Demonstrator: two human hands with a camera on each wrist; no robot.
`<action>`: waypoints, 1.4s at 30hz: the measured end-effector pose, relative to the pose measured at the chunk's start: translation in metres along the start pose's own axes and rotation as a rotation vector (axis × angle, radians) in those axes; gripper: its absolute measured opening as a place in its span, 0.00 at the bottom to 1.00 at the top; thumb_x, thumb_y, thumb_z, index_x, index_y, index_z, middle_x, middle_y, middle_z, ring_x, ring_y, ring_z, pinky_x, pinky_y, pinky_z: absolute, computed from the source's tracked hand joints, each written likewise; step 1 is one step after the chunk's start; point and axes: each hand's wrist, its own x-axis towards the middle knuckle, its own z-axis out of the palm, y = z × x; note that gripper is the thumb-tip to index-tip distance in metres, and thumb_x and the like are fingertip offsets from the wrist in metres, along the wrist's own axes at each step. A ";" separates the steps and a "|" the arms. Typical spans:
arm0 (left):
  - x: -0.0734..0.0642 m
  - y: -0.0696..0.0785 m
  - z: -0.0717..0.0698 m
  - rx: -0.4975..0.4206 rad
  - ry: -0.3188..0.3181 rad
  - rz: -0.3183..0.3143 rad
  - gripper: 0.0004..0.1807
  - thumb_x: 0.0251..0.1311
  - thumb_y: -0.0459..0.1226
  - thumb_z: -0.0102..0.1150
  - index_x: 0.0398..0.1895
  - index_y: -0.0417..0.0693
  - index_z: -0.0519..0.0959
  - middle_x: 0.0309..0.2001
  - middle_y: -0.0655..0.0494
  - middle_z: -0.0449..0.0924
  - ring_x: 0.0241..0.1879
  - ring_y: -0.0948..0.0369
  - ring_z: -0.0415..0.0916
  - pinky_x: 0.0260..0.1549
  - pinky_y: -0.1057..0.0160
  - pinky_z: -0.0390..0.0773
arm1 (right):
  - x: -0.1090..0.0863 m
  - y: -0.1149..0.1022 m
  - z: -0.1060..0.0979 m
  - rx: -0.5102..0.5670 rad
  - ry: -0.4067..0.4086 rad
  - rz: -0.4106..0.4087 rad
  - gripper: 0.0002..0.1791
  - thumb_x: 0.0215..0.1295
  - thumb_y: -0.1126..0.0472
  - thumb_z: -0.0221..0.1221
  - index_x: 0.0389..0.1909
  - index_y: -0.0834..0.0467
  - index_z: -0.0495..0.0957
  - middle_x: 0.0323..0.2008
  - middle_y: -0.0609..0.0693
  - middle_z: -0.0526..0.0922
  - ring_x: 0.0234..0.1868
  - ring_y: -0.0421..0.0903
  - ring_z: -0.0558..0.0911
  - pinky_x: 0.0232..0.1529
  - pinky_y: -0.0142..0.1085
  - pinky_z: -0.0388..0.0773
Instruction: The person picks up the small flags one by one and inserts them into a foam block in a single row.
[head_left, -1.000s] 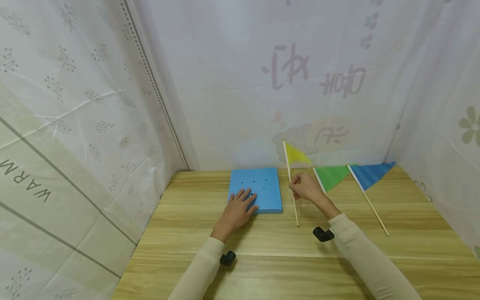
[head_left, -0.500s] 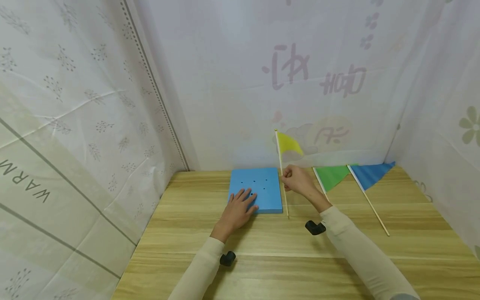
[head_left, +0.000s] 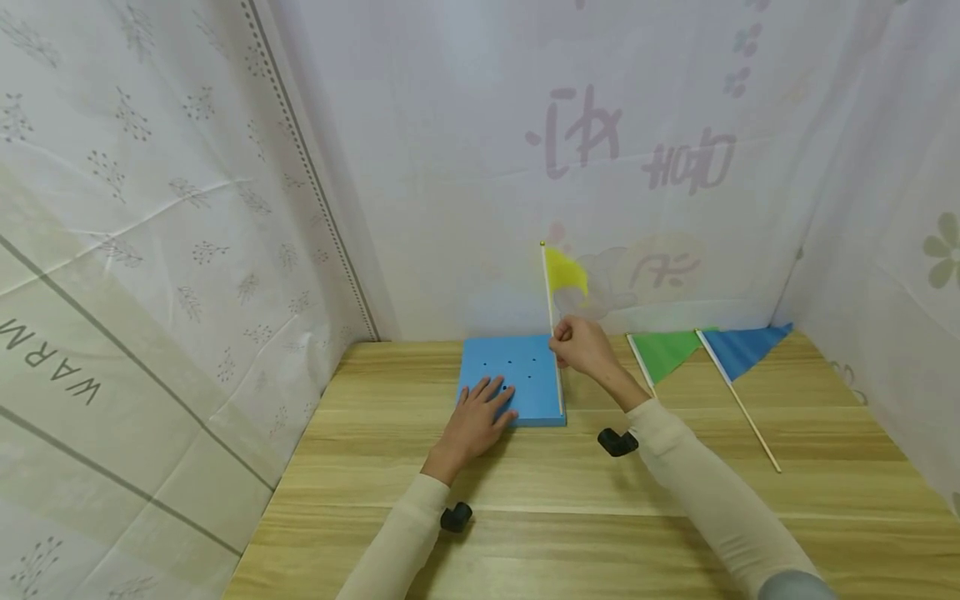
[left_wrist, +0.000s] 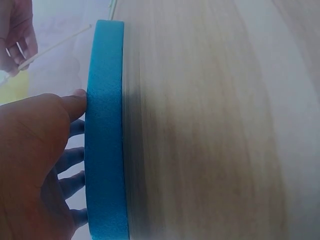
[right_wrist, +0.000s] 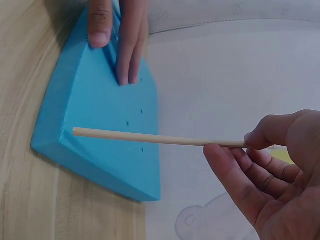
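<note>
The right hand [head_left: 587, 345] pinches the yellow flag [head_left: 564, 272], farther left now. The spread left hand [head_left: 472, 421] touches the blue block [head_left: 536, 398].

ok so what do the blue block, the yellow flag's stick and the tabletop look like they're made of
Blue block: probably foam, matt, going by the faintly grainy side in the left wrist view.
Yellow flag's stick: looks like bare wood, pale tan with a plain cut end.
Tabletop: wood or wood-look laminate, little gloss; streaky grain shows, but can't settle which.
</note>
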 end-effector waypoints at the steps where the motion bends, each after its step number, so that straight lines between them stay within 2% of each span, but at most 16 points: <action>1: 0.000 0.000 0.000 0.003 0.000 -0.001 0.32 0.82 0.54 0.51 0.82 0.54 0.67 0.84 0.48 0.59 0.84 0.44 0.54 0.81 0.31 0.54 | 0.001 -0.001 0.000 0.005 0.002 -0.001 0.06 0.74 0.62 0.60 0.39 0.62 0.79 0.31 0.56 0.89 0.25 0.47 0.89 0.27 0.36 0.85; 9: 0.001 -0.001 0.003 0.012 0.004 -0.007 0.32 0.82 0.54 0.50 0.82 0.54 0.67 0.84 0.49 0.59 0.85 0.44 0.54 0.81 0.32 0.54 | 0.007 -0.008 0.001 0.041 0.007 0.011 0.06 0.74 0.61 0.60 0.41 0.61 0.79 0.33 0.56 0.88 0.27 0.46 0.89 0.30 0.35 0.87; 12: 0.002 -0.001 0.003 0.010 0.008 -0.007 0.32 0.82 0.54 0.51 0.82 0.54 0.68 0.84 0.48 0.59 0.84 0.44 0.54 0.81 0.32 0.54 | 0.010 -0.011 0.002 0.046 0.007 0.009 0.07 0.75 0.60 0.60 0.42 0.61 0.79 0.34 0.56 0.88 0.31 0.54 0.91 0.30 0.36 0.87; 16: 0.002 0.000 0.002 0.008 0.007 -0.009 0.32 0.82 0.54 0.50 0.82 0.54 0.68 0.84 0.48 0.59 0.84 0.44 0.54 0.81 0.32 0.54 | 0.014 -0.015 0.004 0.043 0.016 -0.008 0.07 0.76 0.60 0.60 0.42 0.61 0.79 0.34 0.57 0.89 0.34 0.57 0.92 0.32 0.39 0.88; 19: 0.002 0.000 0.002 -0.001 0.010 -0.007 0.32 0.82 0.54 0.50 0.82 0.53 0.68 0.84 0.48 0.59 0.84 0.44 0.54 0.81 0.31 0.53 | 0.016 -0.020 0.005 0.038 0.025 -0.025 0.07 0.76 0.60 0.60 0.42 0.61 0.79 0.35 0.57 0.89 0.33 0.54 0.92 0.35 0.41 0.89; 24: 0.000 0.000 0.001 -0.018 0.020 0.000 0.32 0.82 0.53 0.51 0.82 0.53 0.68 0.84 0.47 0.60 0.84 0.43 0.54 0.81 0.31 0.53 | 0.022 -0.028 0.009 0.050 0.024 -0.046 0.06 0.76 0.61 0.59 0.42 0.61 0.79 0.35 0.58 0.89 0.35 0.56 0.92 0.36 0.42 0.91; 34: -0.001 0.002 -0.002 -0.017 0.014 0.004 0.31 0.82 0.53 0.52 0.81 0.52 0.69 0.83 0.46 0.60 0.84 0.42 0.56 0.80 0.29 0.55 | 0.036 -0.042 0.018 0.016 0.064 -0.099 0.05 0.76 0.61 0.59 0.41 0.59 0.78 0.37 0.57 0.90 0.32 0.50 0.91 0.34 0.40 0.87; 42: 0.000 0.002 -0.001 -0.015 0.012 -0.002 0.31 0.81 0.53 0.53 0.81 0.52 0.69 0.83 0.47 0.61 0.84 0.42 0.56 0.80 0.29 0.55 | 0.043 -0.051 0.028 0.052 0.080 -0.127 0.04 0.77 0.62 0.59 0.41 0.59 0.78 0.39 0.57 0.89 0.34 0.50 0.91 0.36 0.41 0.88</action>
